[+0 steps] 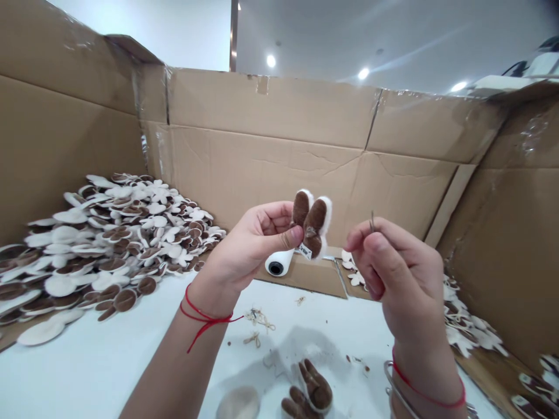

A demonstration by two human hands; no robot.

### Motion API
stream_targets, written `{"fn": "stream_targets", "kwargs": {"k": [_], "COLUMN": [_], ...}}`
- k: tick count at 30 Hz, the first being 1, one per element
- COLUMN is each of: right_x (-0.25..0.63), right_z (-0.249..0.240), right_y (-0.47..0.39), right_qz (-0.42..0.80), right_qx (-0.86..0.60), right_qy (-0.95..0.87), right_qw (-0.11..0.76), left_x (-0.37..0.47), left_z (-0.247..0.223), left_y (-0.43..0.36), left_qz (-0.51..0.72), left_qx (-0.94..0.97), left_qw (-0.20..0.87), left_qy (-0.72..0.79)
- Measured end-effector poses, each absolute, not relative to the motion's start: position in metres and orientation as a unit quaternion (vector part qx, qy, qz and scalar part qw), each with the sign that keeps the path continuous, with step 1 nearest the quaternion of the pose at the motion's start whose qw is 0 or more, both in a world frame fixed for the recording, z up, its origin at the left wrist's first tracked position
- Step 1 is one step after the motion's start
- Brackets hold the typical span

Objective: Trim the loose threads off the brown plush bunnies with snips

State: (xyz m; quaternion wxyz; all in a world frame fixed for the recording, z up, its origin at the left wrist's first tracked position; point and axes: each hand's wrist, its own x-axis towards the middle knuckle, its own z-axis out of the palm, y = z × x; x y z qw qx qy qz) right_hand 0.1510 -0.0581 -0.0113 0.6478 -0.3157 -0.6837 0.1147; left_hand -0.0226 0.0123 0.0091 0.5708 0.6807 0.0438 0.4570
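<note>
Between the thumb and fingers of my left hand (266, 235) is a small brown-and-white plush bunny head (315, 224), its two ears up. A small white label (304, 251) with dark print sticks out from its lower edge by my thumb. My right hand (397, 273) is apart from it on the right, thumb and forefinger pinched on a thin needle-like piece (372, 221); its exact kind is too small to tell. Below on the white table lie more brown plush bunny pieces (317, 387) and a blurred pale oval piece (238, 401).
Cardboard walls (262, 139) enclose the white table (144, 337). A big heap of flat bunny pieces (131, 233) fills the left side; more pieces (465, 323) lie right. A white cylindrical object (279, 263) stands behind my left hand. Small tan loops (257, 319) are scattered mid-table.
</note>
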Motion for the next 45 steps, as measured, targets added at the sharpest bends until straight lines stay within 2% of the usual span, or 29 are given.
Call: {"fn": "stream_targets", "kwargs": {"k": [6,9,11,15,18,23,27,29,31,35,37,41,45], "right_x": [0.149,0.149,0.153,0.167,0.174,0.173,0.167,0.165,0.164,0.159,0.153,0.136,0.14], "right_z": [-0.008,-0.005,-0.005,-0.006,-0.008,-0.011,-0.011,-0.01,-0.008,-0.007,-0.007,-0.001,-0.001], "right_y": [-0.061,-0.061,-0.059,-0.049,-0.043,-0.039,-0.034,-0.033,-0.032,-0.031,-0.03,-0.03,-0.05], "right_qz": [0.1,0.083,0.079,0.078,0.057,0.102,0.132,0.142,0.156,0.219,0.276,0.362,0.303], "right_qx": [-0.372,-0.418,-0.497,-0.61,-0.654,-0.681,-0.682,-0.67,-0.653,-0.503,-0.394,-0.282,-0.287], "right_qy": [-0.702,-0.681,-0.681,-0.71,-0.698,-0.7,-0.702,-0.705,-0.691,-0.642,-0.629,-0.626,-0.629], "right_qw": [0.599,0.596,0.532,0.342,0.285,0.19,0.155,0.181,0.266,0.536,0.611,0.631,0.656], "left_x": [-0.021,-0.029,-0.039,-0.06,-0.062,-0.029,-0.001,0.003,0.001,-0.003,-0.002,-0.002,-0.019], "left_z": [0.01,0.014,0.016,0.013,0.007,-0.005,-0.016,-0.017,-0.014,-0.006,-0.003,0.001,0.01], "left_y": [0.012,0.01,0.012,0.027,0.04,0.043,0.041,0.042,0.043,0.035,0.028,0.018,0.008], "left_qz": [0.464,0.458,0.406,0.207,0.103,-0.028,-0.122,-0.145,-0.115,0.109,0.205,0.307,0.357], "left_qx": [0.686,0.721,0.777,0.867,0.893,0.926,0.941,0.942,0.947,0.932,0.893,0.827,0.804], "left_qw": [0.557,0.505,0.425,0.14,0.138,0.168,0.178,0.191,0.205,0.293,0.362,0.425,0.431], "left_qy": [0.062,0.124,0.224,0.431,0.417,0.338,0.261,0.233,0.222,0.181,0.169,0.201,0.2]}}
